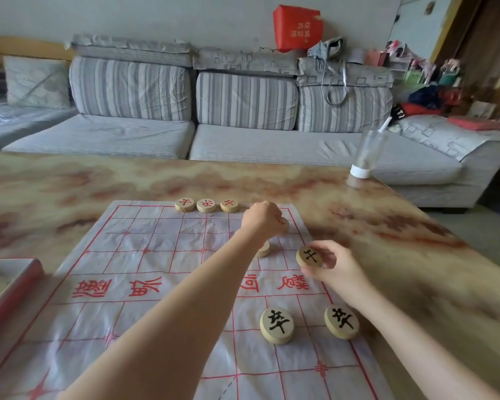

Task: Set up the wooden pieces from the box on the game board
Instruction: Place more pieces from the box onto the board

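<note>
A white plastic game board [156,269] with red grid lines lies on the table. Three round wooden pieces with red characters [207,205] stand in a row on its far edge. Two pieces with black characters [277,325] [342,321] rest on the near right part. My left hand [264,219] reaches across to the far right of the board, fingers closed on a red-marked piece [283,224]. Another piece [263,249] lies partly hidden under that wrist. My right hand [334,265] holds a black-marked piece [309,256] above the board's right edge.
The red-rimmed box [9,293] sits at the left edge of the marble-patterned table [70,180]. A clear glass cup with a white base [367,155] stands at the far right of the table. A grey striped sofa [243,111] runs behind.
</note>
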Demonstrator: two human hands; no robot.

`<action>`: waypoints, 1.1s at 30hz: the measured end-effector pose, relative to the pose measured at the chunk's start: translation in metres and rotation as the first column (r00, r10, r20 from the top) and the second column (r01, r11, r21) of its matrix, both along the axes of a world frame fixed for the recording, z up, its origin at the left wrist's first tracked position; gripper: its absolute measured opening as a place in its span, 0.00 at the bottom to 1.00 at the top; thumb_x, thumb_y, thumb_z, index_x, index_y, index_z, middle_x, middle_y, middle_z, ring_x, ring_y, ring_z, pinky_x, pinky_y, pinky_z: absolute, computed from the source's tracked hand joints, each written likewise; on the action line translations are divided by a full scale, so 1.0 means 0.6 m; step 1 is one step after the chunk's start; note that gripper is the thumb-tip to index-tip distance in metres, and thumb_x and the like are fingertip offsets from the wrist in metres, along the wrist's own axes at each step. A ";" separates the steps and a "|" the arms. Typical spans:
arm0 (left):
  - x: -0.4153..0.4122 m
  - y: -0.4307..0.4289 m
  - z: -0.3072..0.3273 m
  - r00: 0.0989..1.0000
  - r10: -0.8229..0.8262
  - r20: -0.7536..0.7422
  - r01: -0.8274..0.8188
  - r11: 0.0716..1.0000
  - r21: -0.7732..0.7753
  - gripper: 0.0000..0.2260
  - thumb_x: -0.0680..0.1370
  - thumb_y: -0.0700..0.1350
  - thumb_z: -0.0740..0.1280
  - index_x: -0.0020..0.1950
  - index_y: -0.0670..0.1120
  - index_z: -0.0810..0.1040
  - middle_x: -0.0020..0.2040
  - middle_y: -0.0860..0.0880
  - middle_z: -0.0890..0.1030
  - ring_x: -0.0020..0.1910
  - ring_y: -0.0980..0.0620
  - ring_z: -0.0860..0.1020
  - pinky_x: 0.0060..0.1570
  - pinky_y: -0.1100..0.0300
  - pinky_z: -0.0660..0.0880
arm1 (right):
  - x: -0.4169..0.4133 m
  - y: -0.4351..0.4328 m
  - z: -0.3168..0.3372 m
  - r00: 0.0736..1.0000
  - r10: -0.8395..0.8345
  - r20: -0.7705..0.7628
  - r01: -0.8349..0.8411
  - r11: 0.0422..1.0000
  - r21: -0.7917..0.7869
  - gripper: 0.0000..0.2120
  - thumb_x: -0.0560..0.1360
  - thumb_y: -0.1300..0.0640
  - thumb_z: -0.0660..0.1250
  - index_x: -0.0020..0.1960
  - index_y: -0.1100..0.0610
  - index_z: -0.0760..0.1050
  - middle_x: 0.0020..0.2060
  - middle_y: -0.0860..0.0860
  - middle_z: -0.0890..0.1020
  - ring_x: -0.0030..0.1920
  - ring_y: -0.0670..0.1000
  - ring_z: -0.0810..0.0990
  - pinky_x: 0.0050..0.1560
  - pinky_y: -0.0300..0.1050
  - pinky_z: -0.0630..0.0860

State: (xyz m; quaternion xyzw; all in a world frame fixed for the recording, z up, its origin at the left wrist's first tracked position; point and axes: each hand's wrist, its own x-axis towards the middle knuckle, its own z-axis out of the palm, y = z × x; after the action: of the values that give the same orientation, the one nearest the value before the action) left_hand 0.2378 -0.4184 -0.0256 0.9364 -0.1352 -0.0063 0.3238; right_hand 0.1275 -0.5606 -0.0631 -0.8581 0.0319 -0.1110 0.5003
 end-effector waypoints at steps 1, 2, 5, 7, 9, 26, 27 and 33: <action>0.000 -0.001 -0.005 1.000 -0.004 0.003 0.004 0.999 0.040 0.10 0.65 0.46 0.69 0.44 0.44 0.80 0.46 0.43 0.80 0.48 0.42 0.78 0.51 0.55 0.77 | 0.000 0.001 -0.001 1.000 -0.001 0.002 0.001 1.000 0.005 0.22 0.65 0.69 0.74 0.57 0.62 0.75 0.54 0.59 0.79 0.55 0.55 0.77 0.52 0.37 0.70; 0.000 -0.001 -0.008 1.000 -0.005 0.009 0.005 0.997 0.076 0.10 0.68 0.45 0.69 0.46 0.43 0.80 0.48 0.43 0.80 0.50 0.42 0.78 0.52 0.55 0.76 | 0.001 0.002 -0.002 1.000 -0.002 0.004 0.002 1.000 0.007 0.22 0.65 0.69 0.74 0.57 0.61 0.75 0.54 0.58 0.79 0.54 0.54 0.77 0.50 0.34 0.70; -0.001 0.001 -0.015 1.000 -0.001 -0.004 0.002 0.994 0.105 0.05 0.70 0.45 0.68 0.44 0.47 0.78 0.46 0.45 0.77 0.54 0.43 0.78 0.52 0.56 0.74 | 0.001 0.005 -0.004 1.000 -0.009 0.005 0.009 1.000 0.005 0.23 0.65 0.68 0.74 0.58 0.60 0.74 0.55 0.58 0.78 0.56 0.53 0.76 0.50 0.33 0.69; 0.001 0.001 -0.017 1.000 -0.008 -0.018 0.010 0.994 0.110 0.08 0.70 0.46 0.68 0.48 0.48 0.79 0.47 0.45 0.77 0.56 0.43 0.77 0.52 0.57 0.72 | -0.002 0.006 -0.005 1.000 -0.013 -0.008 0.013 1.000 0.000 0.24 0.65 0.67 0.74 0.59 0.59 0.74 0.57 0.58 0.77 0.56 0.52 0.75 0.50 0.30 0.69; 0.003 0.005 -0.019 1.000 -0.013 -0.011 0.014 0.996 0.089 0.17 0.70 0.48 0.70 0.58 0.48 0.78 0.55 0.46 0.79 0.60 0.45 0.74 0.57 0.56 0.71 | -0.007 0.010 -0.002 1.000 -0.009 -0.017 0.009 1.000 -0.002 0.24 0.66 0.67 0.74 0.60 0.60 0.74 0.57 0.57 0.77 0.54 0.50 0.74 0.45 0.23 0.68; -0.205 0.235 0.046 0.988 0.062 0.141 -0.015 0.950 -0.312 0.08 0.76 0.39 0.64 0.51 0.44 0.82 0.47 0.51 0.83 0.45 0.56 0.80 0.48 0.71 0.74 | -0.151 0.126 0.064 0.987 0.155 -0.038 -0.157 0.986 -0.061 0.20 0.64 0.57 0.77 0.53 0.45 0.76 0.50 0.45 0.81 0.51 0.45 0.79 0.55 0.39 0.74; -0.227 0.253 0.044 0.990 0.054 0.127 -0.012 0.951 -0.309 0.08 0.76 0.39 0.64 0.52 0.45 0.82 0.47 0.53 0.82 0.46 0.58 0.79 0.47 0.76 0.71 | -0.167 0.138 0.069 0.982 0.179 -0.053 -0.183 0.980 -0.081 0.20 0.64 0.57 0.76 0.53 0.44 0.75 0.50 0.45 0.81 0.52 0.44 0.79 0.56 0.39 0.74; -0.343 0.327 0.019 0.999 0.034 0.010 -0.029 0.941 -0.336 0.09 0.76 0.38 0.64 0.50 0.47 0.81 0.46 0.52 0.83 0.46 0.60 0.80 0.43 0.80 0.71 | -0.268 0.209 0.062 0.949 0.294 -0.114 -0.313 0.922 -0.226 0.22 0.66 0.52 0.76 0.59 0.47 0.75 0.52 0.39 0.78 0.54 0.36 0.76 0.55 0.27 0.69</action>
State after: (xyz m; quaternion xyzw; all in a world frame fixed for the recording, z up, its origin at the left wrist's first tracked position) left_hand 0.0323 -0.2223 -0.0144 0.8696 -0.1219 0.0295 0.4775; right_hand -0.0334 -0.4353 -0.0262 -0.9108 -0.0957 -0.0020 0.4017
